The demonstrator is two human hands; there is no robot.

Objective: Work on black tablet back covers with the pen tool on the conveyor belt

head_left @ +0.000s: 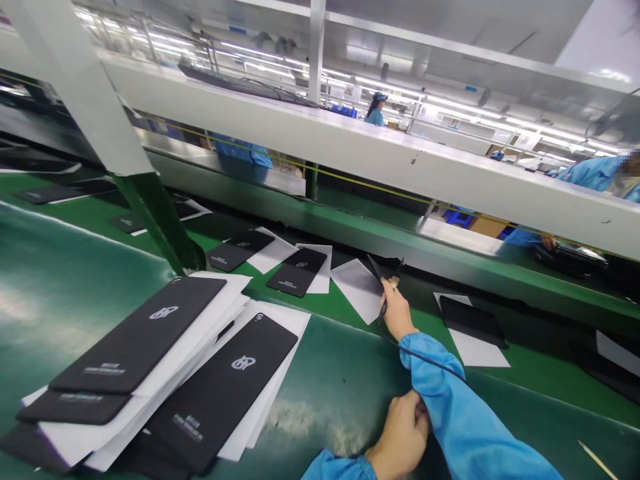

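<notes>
My right hand [396, 308] reaches forward to the green conveyor belt [345, 313], fingers closed on a thin black tool [378, 277] whose cord runs back along my blue sleeve. The tool's tip rests at the edge of a white sheet [359, 288] on the belt. My left hand [401, 435] is closed on the blue sleeve of my right forearm [457, 417]. To the left, black device back covers [223, 390] with white logos lie on stacked white sheets on the green bench [340, 393].
More black covers on white sheets [298, 269] ride the belt, and another [471, 321] lies to the right. A white beam [350, 150] and a slanted post [145, 200] cross above. Co-workers in blue [595, 175] sit beyond.
</notes>
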